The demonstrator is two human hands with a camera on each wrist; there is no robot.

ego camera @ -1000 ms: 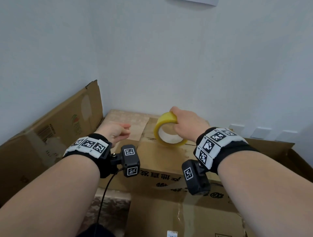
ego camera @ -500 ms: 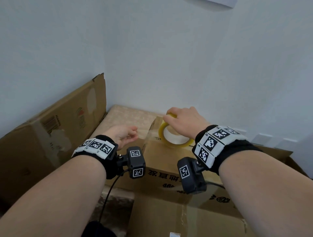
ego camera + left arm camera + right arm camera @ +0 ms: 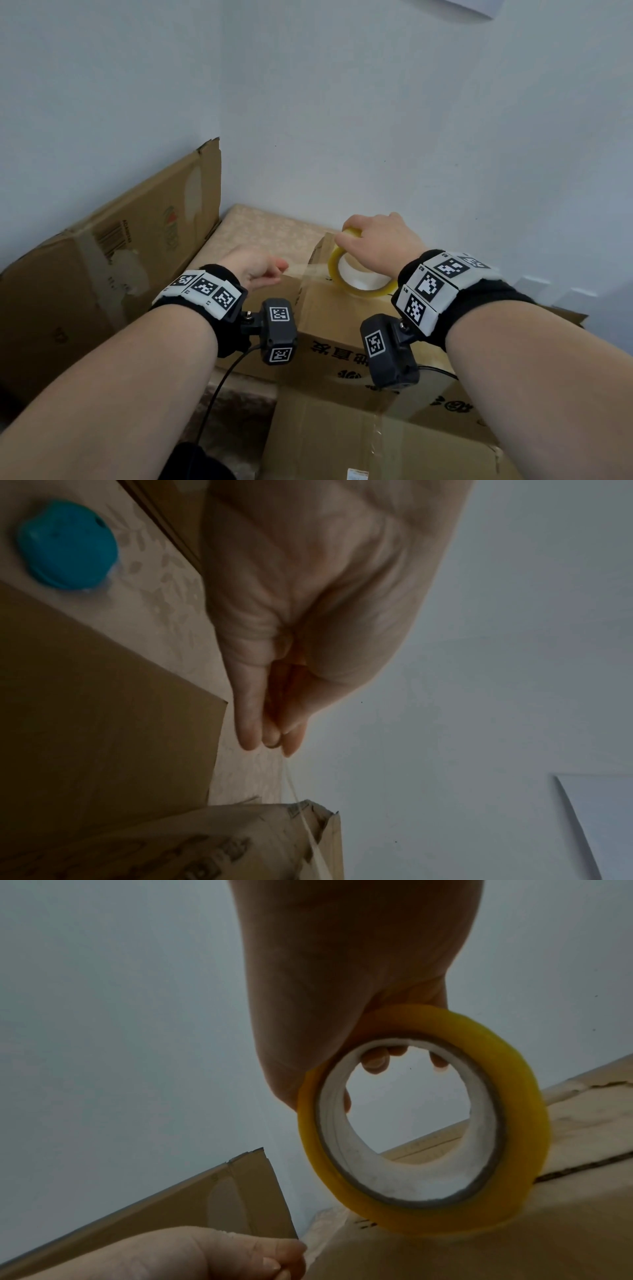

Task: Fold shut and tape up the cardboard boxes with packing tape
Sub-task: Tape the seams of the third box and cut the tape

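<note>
A brown cardboard box [image 3: 342,329] with printed characters lies shut in front of me, its far left corner near the wall. My right hand [image 3: 380,240] grips a yellow roll of clear packing tape [image 3: 356,284] standing on edge on the box top [image 3: 582,1150]; its fingers curl through the core of the roll [image 3: 421,1118]. A clear strip of tape [image 3: 308,270] stretches left from the roll past the box corner. My left hand [image 3: 257,270] pinches the strip's free end [image 3: 294,791] between thumb and fingertips [image 3: 270,737], just left of the box.
A second, larger cardboard box [image 3: 102,260] with a raised flap stands at the left against the wall. A blue round object [image 3: 67,545] lies on the patterned surface [image 3: 263,226] between the boxes. Another open box [image 3: 376,445] sits below, nearest me. The white wall is close behind.
My right hand has carried the roll toward the far left part of the box top. My left hand now holds a stretched strip pulled from the roll.
</note>
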